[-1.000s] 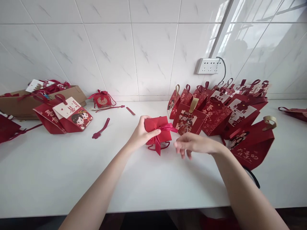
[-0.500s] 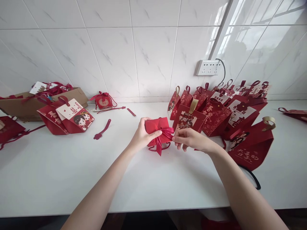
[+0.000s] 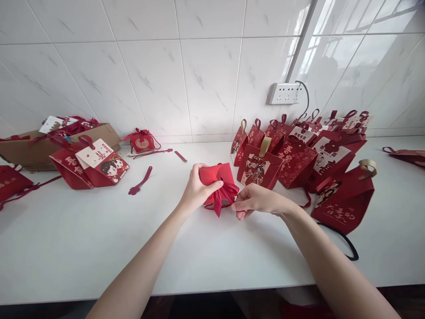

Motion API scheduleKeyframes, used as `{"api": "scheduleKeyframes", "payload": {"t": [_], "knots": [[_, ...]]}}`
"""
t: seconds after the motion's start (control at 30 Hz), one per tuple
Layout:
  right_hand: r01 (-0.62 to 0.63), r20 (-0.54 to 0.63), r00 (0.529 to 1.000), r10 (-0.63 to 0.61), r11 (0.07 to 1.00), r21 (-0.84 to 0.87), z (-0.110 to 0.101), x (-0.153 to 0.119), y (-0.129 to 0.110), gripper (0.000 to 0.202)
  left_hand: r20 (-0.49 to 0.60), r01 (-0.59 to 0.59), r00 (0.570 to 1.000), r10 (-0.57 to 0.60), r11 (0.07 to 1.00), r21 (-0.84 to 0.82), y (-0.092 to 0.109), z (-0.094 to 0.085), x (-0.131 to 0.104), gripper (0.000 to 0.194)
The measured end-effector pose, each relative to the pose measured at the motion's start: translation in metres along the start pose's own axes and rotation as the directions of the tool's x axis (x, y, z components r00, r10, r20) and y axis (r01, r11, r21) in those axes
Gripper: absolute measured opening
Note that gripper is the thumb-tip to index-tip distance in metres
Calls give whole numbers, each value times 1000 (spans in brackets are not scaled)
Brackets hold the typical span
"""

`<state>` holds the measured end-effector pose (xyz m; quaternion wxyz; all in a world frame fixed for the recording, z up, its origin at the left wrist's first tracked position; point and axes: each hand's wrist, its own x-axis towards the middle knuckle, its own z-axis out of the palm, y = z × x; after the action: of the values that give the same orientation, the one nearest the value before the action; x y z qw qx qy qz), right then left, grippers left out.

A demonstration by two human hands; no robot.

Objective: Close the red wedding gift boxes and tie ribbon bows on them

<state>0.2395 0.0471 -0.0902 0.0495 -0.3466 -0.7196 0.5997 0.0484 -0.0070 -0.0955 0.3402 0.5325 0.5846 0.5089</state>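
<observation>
A small red gift box (image 3: 214, 172) is held over the white table by my left hand (image 3: 196, 189). That hand is closed on its left side, the thumb pressing the front beside the bow. The dark red ribbon bow (image 3: 223, 195) spreads across the lower front, one tail hanging down. Part of a twisted red cord shows under the box. At the lower right of the bow my right hand (image 3: 252, 201) is closed in a pinch, with a thin red strand, seemingly the ribbon's end, between its fingers. The fingertips partly hide that strand.
Several red gift bags (image 3: 297, 161) stand at the right. Two more bags (image 3: 89, 164) and a cardboard box (image 3: 29, 153) are at the left. A small red pouch (image 3: 142, 141), a flower-ended strap (image 3: 141, 180) and a black loop (image 3: 345, 241) lie about.
My right hand has moved down and slightly left, below the bow's right side, its fingers now more curled. The box front has tipped up a little; my left hand keeps its hold.
</observation>
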Motion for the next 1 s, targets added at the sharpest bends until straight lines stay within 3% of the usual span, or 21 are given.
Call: {"api": "scheduleKeyframes", "payload": {"t": [0.27,0.47,0.63,0.7,0.83,1.0], "knots": [[50,42,998,-45,991,-125,-1,0,-1,27,-24,-1,1000,2,1000,27,-1,1,0,50],[80,96,993,-72,993,-89,-9,-5,2,45,11,6,1000,-6,1000,-9,0,0,-1,49],[53,-148,988,-42,996,71,-13,-4,5,68,11,16,1000,-15,1000,-12,-1,1,-1,49],[43,-162,986,-37,998,39,-10,-1,6,68,-1,21,1000,-21,1000,-6,-1,2,0,50],[62,-141,987,-72,996,-71,-3,3,5,54,-16,31,999,-31,1000,3,-1,1,0,52],[74,-234,966,-112,984,-165,-5,-4,-2,38,-8,43,999,-43,999,-4,1,1,-1,52]]}}
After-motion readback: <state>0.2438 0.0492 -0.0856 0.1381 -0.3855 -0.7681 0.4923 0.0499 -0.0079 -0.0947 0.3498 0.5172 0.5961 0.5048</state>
